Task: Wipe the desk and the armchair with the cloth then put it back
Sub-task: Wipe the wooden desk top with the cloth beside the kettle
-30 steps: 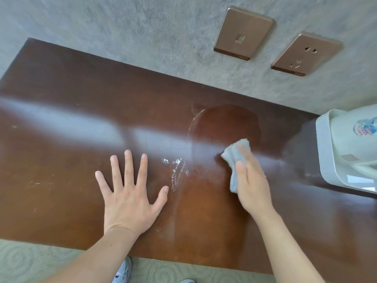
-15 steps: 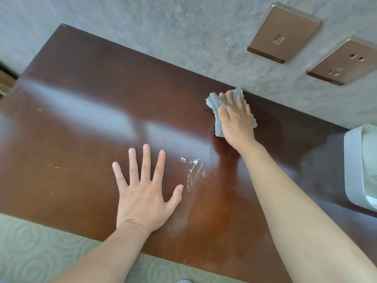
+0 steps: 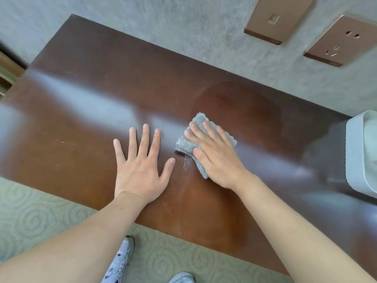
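1. The right hand (image 3: 216, 160) lies palm-down on the cloth (image 3: 187, 142), fingers (image 3: 211, 130) spread flat over it — pressing it to the counter (image 3: 81, 111) rather than closing round it.
2. The cloth is grey and crumpled, near the middle of the counter, somewhat closer to the front edge than the back. Its folds stick out beyond the fingertips and beside the thumb.
3. The left hand (image 3: 140, 166) rests flat on the bare counter just left of the cloth, fingers (image 3: 145, 137) open and splayed, holding nothing. Its thumb points toward the cloth without touching it.
4. A small patch of wet specks (image 3: 185, 163) lies between the two hands, just by the cloth's lower edge.
5. A white container (image 3: 356, 160) stands at the counter's right edge — partly cut off by the frame.
6. Behind the back edge, a switch plate (image 3: 278, 18) and a socket (image 3: 342, 40) sit on the grey wall.
7. Below the front edge, shoes (image 3: 120, 260) stand on patterned carpet (image 3: 30, 217).
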Available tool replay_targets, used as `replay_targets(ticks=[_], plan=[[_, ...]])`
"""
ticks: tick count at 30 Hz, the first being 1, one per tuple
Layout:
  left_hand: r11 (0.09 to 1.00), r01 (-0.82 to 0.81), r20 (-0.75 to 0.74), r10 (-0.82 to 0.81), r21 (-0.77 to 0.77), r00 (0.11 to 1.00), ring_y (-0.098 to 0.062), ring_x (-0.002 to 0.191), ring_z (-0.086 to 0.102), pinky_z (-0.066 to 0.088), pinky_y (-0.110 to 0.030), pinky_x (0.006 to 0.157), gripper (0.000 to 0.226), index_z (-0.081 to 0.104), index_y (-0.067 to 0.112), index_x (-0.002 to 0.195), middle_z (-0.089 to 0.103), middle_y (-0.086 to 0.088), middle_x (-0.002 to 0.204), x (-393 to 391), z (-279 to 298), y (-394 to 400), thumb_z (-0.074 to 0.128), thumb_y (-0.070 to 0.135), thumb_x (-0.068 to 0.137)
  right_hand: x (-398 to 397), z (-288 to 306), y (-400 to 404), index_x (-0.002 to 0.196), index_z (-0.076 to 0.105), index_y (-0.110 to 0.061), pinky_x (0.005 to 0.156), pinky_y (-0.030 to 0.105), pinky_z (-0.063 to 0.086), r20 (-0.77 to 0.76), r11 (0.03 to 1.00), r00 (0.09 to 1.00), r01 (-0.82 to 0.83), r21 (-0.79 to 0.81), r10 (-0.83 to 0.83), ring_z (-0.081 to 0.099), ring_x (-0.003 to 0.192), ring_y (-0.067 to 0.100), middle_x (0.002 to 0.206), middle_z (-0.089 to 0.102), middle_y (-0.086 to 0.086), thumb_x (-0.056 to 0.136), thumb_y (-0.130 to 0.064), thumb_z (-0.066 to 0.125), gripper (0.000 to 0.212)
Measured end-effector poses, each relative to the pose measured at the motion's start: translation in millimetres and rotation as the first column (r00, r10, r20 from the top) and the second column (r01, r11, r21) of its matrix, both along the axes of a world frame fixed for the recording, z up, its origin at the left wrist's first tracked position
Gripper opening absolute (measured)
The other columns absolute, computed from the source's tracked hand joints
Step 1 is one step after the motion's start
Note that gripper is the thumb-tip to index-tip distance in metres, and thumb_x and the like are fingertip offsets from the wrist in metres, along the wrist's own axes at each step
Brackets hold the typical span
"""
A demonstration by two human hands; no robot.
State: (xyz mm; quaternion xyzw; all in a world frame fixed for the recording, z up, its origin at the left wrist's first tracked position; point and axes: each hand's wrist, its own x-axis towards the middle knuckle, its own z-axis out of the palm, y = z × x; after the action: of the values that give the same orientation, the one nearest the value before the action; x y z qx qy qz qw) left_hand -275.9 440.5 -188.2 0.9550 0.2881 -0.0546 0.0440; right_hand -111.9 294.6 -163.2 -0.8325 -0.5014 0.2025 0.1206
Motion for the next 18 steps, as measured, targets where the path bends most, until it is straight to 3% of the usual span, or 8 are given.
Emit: replay_targets(ticks=[6, 9, 15, 18], plan=[[0.999, -0.025, 0.073, 0.026, -0.024, 0.997, -0.029, 0.158, -0.003, 0.002, -0.057, 0.125, 0.078, 0.013, 0.012, 0.163, 0.004, -0.008, 0.172, 0, 3, -2, 0.014, 0.059, 0.101, -60, 5, -60, 0.156, 0.014, -0.031, 0.121, 0.043, -0.002, 0.022, 0.997, 0.997, -0.066, -0.045, 0.067, -0.01, 0.15, 0.008, 0.164, 0.004, -0.015, 0.104, -0.041, 0.017, 0.053], [0.998, -0.064, 0.025, 0.065, -0.029, 0.998, -0.035, 0.157, -0.004, 0.0, -0.061, 0.123, 0.078, 0.01, 0.016, 0.164, 0.003, -0.008, 0.172, 1, 5, -2, 0.011, 0.061, 0.1, -73, 4, -79, 0.157, 0.008, -0.03, 0.121, 0.041, 0.002, 0.049, 0.997, 0.997, -0.059, -0.044, 0.062, -0.006, 0.151, 0.01, 0.165, 0.002, -0.014, 0.106, -0.04, 0.02, 0.054], [0.997, -0.071, -0.025, 0.071, -0.006, 0.997, -0.043, 0.155, 0.005, 0.005, -0.065, 0.121, 0.076, 0.017, 0.019, 0.163, 0.014, -0.011, 0.17, 2, 2, -1, 0.015, 0.061, 0.1, -28, -6, -43, 0.157, 0.01, -0.029, 0.122, 0.034, -0.002, 0.046, 0.975, 0.974, 0.223, 0.008, -0.223, -0.01, 0.149, 0.004, 0.163, 0.0, -0.015, 0.103, -0.042, 0.012, 0.055], [0.998, -0.06, -0.024, 0.06, 0.002, 0.998, -0.045, 0.154, 0.01, 0.009, -0.067, 0.12, 0.076, 0.022, 0.016, 0.162, 0.019, -0.014, 0.169, 2, 0, 2, 0.02, 0.06, 0.101, 19, -10, -7, 0.157, 0.009, -0.025, 0.123, 0.036, -0.001, 0.073, 0.932, 0.929, 0.361, 0.02, -0.362, -0.007, 0.151, 0.01, 0.165, 0.004, -0.008, 0.1, -0.039, 0.009, 0.059]])
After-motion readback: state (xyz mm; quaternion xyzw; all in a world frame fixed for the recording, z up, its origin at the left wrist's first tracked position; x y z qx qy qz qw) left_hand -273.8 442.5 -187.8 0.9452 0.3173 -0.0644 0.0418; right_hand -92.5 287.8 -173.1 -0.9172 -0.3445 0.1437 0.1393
